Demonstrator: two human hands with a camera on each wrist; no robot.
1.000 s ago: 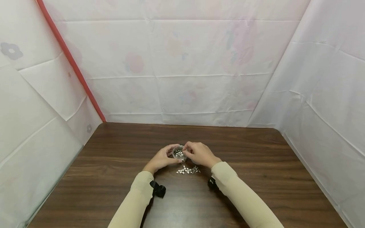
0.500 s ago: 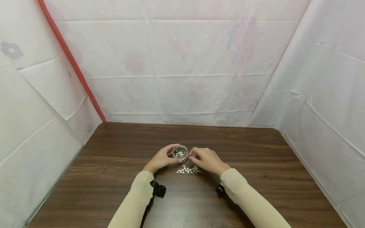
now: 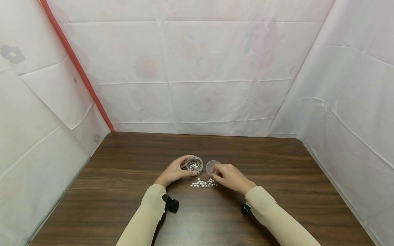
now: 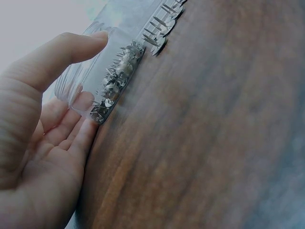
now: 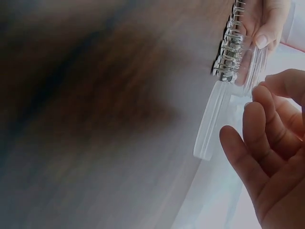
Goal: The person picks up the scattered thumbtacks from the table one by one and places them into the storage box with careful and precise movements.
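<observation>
My left hand [image 3: 175, 172] grips the side of an open clear jar [image 3: 191, 170], thumb on the near side and fingers round the far side. Inside lie silver thumbtacks [image 4: 116, 71], seen through the clear wall in the left wrist view. A small pile of loose thumbtacks [image 3: 203, 183] sits on the table just in front of the jar. To the jar's right lies a clear round lid [image 3: 211, 164]. My right hand [image 3: 231, 177] hovers over the lid's near edge by the pile, fingers loosely bent, with nothing visible between them.
The dark wood-grain table [image 3: 135, 150] is bordered by a white patterned curtain [image 3: 197, 68] at the back and both sides. A red strip [image 3: 77, 65] runs down the left back corner. Dark wrist cameras [image 3: 171, 205] hang under both sleeves.
My right hand has moved from the jar's mouth rightward and toward the near side, uncovering the lid. My left hand and the jar have stayed in place.
</observation>
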